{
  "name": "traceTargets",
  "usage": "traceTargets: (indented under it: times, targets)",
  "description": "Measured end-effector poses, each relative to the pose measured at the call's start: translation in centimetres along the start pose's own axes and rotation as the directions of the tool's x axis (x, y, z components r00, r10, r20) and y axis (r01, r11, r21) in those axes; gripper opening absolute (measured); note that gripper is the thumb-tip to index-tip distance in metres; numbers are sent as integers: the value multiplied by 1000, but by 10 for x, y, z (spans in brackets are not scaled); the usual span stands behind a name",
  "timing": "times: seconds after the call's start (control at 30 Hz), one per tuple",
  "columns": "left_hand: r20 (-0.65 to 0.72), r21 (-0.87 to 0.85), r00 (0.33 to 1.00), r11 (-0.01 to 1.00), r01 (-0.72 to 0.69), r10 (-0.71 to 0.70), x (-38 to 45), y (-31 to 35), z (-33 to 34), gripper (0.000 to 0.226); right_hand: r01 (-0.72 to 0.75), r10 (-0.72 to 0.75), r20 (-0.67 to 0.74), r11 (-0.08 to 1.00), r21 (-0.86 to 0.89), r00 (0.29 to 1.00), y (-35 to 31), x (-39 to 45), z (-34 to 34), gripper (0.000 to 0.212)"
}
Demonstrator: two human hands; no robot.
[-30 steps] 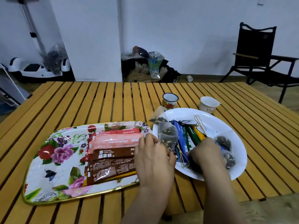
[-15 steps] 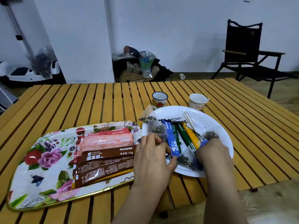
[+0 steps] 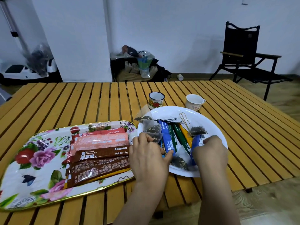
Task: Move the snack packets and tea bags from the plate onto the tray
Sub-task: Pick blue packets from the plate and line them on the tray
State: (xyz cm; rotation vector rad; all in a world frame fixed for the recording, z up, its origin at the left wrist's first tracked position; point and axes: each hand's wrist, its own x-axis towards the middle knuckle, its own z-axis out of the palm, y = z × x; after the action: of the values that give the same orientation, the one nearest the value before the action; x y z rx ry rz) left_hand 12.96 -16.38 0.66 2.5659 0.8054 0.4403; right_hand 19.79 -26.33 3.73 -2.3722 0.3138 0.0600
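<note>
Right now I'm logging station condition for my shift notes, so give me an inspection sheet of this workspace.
Surface: slatted wooden table, no spills seen.
Job's things: floral tray holds a row of stick packets; white plate still holds coloured sticks and pyramid tea bags.
Clutter: enamel mug and white cup behind the plate.
Grippers: left hand and right hand both over the plate's near side among the sticks; grasp unclear.
Cables: nothing seen.
Surroundings: black folding chair, bags against the wall.
</note>
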Motion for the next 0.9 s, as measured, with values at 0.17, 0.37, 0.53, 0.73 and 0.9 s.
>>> traceTargets:
  times: [0.17, 0.37, 0.53, 0.73, 0.9]
  targets:
    - [-7, -4, 999, 999, 53, -53, 0, 2, 2, 30, 57, -56, -27, 997, 51, 998, -1, -2, -5, 32]
    - [-66, -58, 998, 998, 5, -9, -2, 1, 2, 17, 147, -132, -89, 972, 182, 987, -6, -3, -5, 16]
    - [-34, -18, 999, 1000, 24, -25, -1, 3, 3, 34, 216, -171, -181, 937, 275, 969, -9, -7, -18, 16]
    - [12, 11, 998, 998, 55, -56, 1, 5, 3, 36, 289, -210, -256, 901, 323, 943, -17, -16, -28, 18]
    - [-9, -59, 997, 995, 76, -77, 2, 2, 6, 24, 302, -229, -244, 896, 326, 942, -21, -18, -25, 15]
